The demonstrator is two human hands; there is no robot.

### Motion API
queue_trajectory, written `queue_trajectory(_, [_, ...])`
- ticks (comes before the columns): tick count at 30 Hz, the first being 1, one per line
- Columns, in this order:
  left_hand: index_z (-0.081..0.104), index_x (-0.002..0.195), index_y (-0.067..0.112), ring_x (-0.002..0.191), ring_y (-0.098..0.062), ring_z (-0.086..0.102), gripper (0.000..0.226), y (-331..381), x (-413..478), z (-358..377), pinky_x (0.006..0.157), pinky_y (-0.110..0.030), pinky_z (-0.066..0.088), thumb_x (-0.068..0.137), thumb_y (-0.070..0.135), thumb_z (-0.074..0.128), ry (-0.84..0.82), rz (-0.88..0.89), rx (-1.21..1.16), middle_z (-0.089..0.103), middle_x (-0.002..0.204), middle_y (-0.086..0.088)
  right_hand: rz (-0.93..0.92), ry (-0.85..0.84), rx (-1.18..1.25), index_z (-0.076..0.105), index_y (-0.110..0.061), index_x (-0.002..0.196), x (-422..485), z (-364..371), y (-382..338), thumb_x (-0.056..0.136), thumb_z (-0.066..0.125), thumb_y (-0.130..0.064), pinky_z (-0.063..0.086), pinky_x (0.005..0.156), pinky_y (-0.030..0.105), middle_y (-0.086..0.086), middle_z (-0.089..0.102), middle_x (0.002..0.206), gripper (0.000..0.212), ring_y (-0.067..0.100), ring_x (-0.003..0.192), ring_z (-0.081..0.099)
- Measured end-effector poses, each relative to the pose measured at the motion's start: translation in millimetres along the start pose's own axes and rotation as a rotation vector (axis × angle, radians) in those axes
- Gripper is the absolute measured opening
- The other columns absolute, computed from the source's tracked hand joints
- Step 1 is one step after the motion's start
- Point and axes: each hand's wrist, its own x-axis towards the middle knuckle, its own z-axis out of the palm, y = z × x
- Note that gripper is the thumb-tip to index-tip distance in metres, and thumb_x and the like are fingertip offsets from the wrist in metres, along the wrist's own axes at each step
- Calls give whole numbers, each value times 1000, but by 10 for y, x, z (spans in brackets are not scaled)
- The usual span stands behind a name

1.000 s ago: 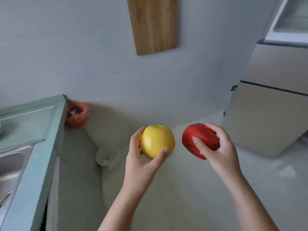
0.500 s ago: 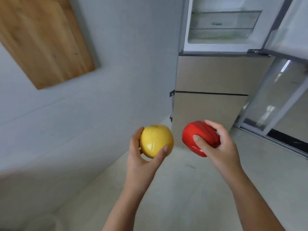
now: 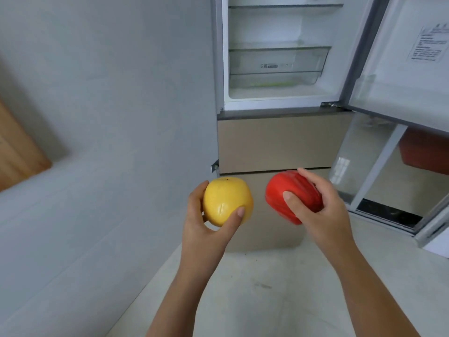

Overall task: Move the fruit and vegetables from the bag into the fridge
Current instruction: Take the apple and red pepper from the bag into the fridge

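My left hand (image 3: 206,229) grips a round yellow fruit (image 3: 224,200) from below and the side. A red bell pepper (image 3: 289,193) sits in my right hand (image 3: 318,212), fingers wrapped over its top. Both are held at chest height in front of the fridge (image 3: 274,142). The fridge's upper compartment stands open, showing a clear crisper drawer (image 3: 277,64) and a glass shelf (image 3: 284,6) above it. Its door (image 3: 408,62) is swung out to the right. The bag is not in view.
A grey wall (image 3: 109,105) runs along the left, with a wooden board (image 3: 17,152) hanging on it at the far left edge. Two beige lower drawers of the fridge are closed. A sliding glass door (image 3: 379,171) stands behind the open fridge door. Pale floor lies below.
The view has swung right, away from the counter and sink, toward the fridge, which is closer and shows its open interior. Both hands keep the same grip on the fruit and pepper.
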Motion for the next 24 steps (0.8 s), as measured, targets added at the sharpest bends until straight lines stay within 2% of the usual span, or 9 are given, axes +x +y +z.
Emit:
queue_trajectory(3, [41, 107, 56, 104, -6, 52, 60, -49, 455, 336, 78, -45, 55, 53, 60, 67, -15, 30, 2, 44, 109, 40, -37, 30, 0, 49, -37, 119, 493, -27, 174, 74, 72, -36, 37, 75, 9, -9, 50, 118, 50, 3, 103, 50])
queue_trajectory(8, [44, 107, 51, 99, 2, 53, 61, -36, 1216, 1039, 79, -40, 55, 51, 60, 66, -56, 53, -20, 48, 108, 33, -60, 75, 38, 49, -40, 117, 1398, -213, 458, 68, 68, -42, 38, 77, 11, -21, 49, 112, 52, 2, 104, 50])
queue_trajectory(11, [44, 107, 52, 100, 1, 53, 62, 18, 1680, 1421, 77, -32, 55, 51, 60, 66, -82, 66, -35, 48, 108, 33, -96, 93, 12, 48, -39, 118, 1942, -402, 578, 65, 65, -46, 40, 74, 9, -15, 50, 114, 56, -1, 103, 50])
queue_trajectory(15, [43, 109, 54, 103, -3, 53, 62, 3, 2221, 1818, 79, -41, 55, 51, 60, 67, -74, 106, -52, 48, 108, 35, -130, 66, -46, 44, -43, 120, 2615, -566, 732, 68, 59, -46, 39, 72, 11, -11, 45, 120, 54, -7, 100, 46])
queue_trajectory(19, [43, 108, 55, 98, 5, 53, 65, -57, 2689, 2057, 80, -42, 55, 48, 62, 67, -85, 99, -37, 47, 107, 37, -169, 59, -54, 41, -54, 112, 3145, -499, 877, 72, 56, -47, 39, 71, 9, -14, 44, 119, 43, -17, 98, 45])
queue_trajectory(22, [42, 108, 55, 95, 14, 51, 65, -87, 3130, 2192, 79, -36, 54, 48, 61, 66, -78, 124, -43, 46, 103, 43, -196, 60, -25, 43, -53, 112, 3529, -373, 976, 72, 58, -48, 41, 72, 8, -16, 45, 119, 44, -16, 101, 45])
queue_trajectory(24, [42, 110, 52, 95, 15, 50, 66, -86, 3446, 2284, 76, -25, 53, 49, 61, 66, -88, 165, -52, 46, 106, 40, -216, 79, -13, 45, -51, 113, 3775, -278, 1021, 68, 57, -55, 43, 73, 5, -15, 46, 120, 47, -13, 103, 46])
